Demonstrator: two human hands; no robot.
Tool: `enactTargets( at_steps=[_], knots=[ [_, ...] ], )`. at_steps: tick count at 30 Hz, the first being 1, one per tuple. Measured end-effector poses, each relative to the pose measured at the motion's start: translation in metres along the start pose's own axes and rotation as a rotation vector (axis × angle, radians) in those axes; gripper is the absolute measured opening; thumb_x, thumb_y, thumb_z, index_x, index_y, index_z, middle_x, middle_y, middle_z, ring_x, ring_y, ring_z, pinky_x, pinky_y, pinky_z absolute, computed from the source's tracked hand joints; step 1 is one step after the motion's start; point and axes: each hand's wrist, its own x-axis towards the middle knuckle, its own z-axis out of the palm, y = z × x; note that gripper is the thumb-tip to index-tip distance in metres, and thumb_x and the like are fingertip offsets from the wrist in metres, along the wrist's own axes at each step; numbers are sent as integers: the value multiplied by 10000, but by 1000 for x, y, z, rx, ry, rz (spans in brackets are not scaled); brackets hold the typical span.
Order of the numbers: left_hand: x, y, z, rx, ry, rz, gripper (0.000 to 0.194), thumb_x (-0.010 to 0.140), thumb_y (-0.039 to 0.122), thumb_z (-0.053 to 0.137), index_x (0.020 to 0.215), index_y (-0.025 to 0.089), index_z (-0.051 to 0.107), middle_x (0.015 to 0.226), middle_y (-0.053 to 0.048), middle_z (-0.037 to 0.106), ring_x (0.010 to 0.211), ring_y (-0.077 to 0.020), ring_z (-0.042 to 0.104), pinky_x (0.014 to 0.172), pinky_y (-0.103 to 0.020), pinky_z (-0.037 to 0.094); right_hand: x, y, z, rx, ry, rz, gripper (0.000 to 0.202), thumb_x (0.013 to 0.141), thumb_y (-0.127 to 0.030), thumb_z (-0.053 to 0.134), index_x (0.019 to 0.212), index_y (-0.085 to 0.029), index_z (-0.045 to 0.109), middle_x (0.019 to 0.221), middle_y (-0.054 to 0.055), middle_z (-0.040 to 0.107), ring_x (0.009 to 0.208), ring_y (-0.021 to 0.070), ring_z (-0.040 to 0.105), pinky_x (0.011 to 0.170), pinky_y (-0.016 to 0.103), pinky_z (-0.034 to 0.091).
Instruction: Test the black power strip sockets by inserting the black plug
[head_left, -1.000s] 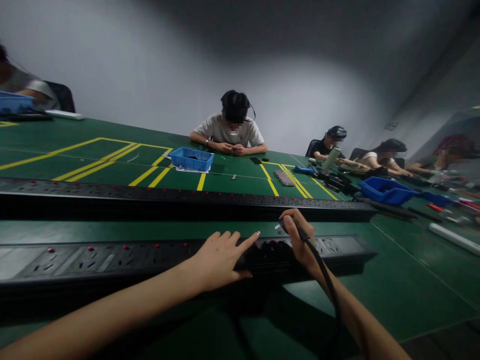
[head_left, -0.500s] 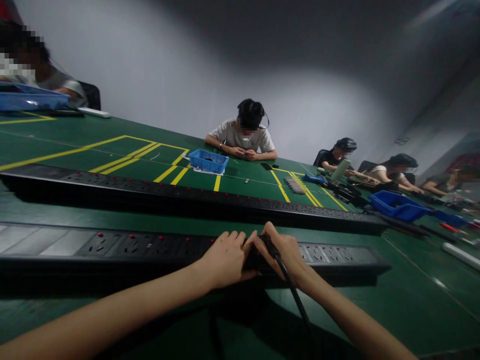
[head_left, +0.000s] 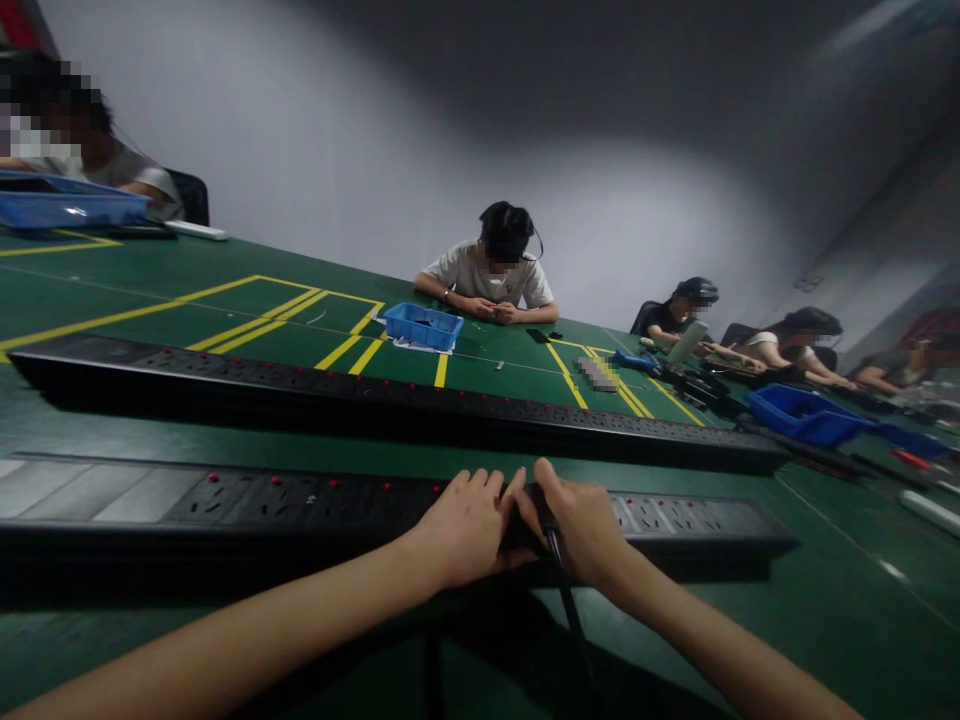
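A long black power strip point(head_left: 337, 505) with a row of sockets and small red indicators lies across the table before me. My left hand point(head_left: 466, 525) is closed around its body right of the middle, fingers over the top and thumb pointing at the other hand. Close against it, my right hand point(head_left: 592, 525) is closed on a black plug point(head_left: 543, 508), pressed to the strip's top. A black cord point(head_left: 571, 600) hangs from the plug toward me. My fingers hide the plug's front and the socket under it.
Behind lies a second long power strip point(head_left: 360, 402) on the green table point(head_left: 300, 445). Farther back are a light-blue bin point(head_left: 424, 328), a dark-blue bin point(head_left: 806, 415) and a blue-handled tool point(head_left: 636, 360). A person point(head_left: 502, 262) sits opposite; others sit left and right.
The whole view has shifted slightly, so everything sits a little farther right and lower. The right hand has tilted a bit, and the cord hangs more steeply. Both hands keep their grip.
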Motion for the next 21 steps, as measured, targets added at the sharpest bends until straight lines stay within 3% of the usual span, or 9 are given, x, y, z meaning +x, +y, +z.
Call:
enactTargets(
  at_steps=[5, 10, 15, 18, 21],
  knots=[
    [0, 0, 0, -11, -2, 0, 744, 794, 593, 390, 1350, 120, 250, 1094, -157, 529, 944, -288, 500, 819, -413, 345, -16, -3, 14, -79, 80, 0, 157, 878, -306, 381, 800, -186, 447, 625, 34, 569, 539, 155, 536, 500, 242, 265],
    [1, 1, -1, -17, 3, 3, 732, 782, 570, 434, 1338, 121, 279, 1037, -135, 543, 929, -279, 500, 801, -395, 368, -15, 1, 9, -86, 81, -66, 213, 879, -368, 401, 787, -186, 466, 647, 23, 556, 561, 140, 526, 521, 232, 290],
    [3, 3, -3, 25, -22, -8, 669, 775, 571, 441, 1263, 116, 393, 953, -122, 550, 852, -283, 505, 752, -412, 389, -3, 4, -11, 1, -65, -170, 286, 839, -466, 468, 957, -206, 472, 809, 22, 574, 691, 151, 548, 592, 230, 344],
    [4, 4, -3, 31, -43, -16, 647, 777, 556, 449, 1254, 122, 406, 936, -117, 546, 847, -283, 500, 753, -416, 388, 3, 6, -18, 62, -178, -218, 241, 849, -422, 469, 963, -210, 469, 830, 13, 573, 710, 144, 554, 599, 223, 351],
    [4, 5, -2, 18, -53, -26, 680, 783, 530, 458, 1311, 121, 332, 966, -122, 540, 865, -282, 489, 765, -420, 385, 5, 10, -17, 56, -191, -238, 165, 846, -325, 456, 955, -202, 472, 832, 15, 578, 704, 140, 555, 593, 224, 346]
  ],
)
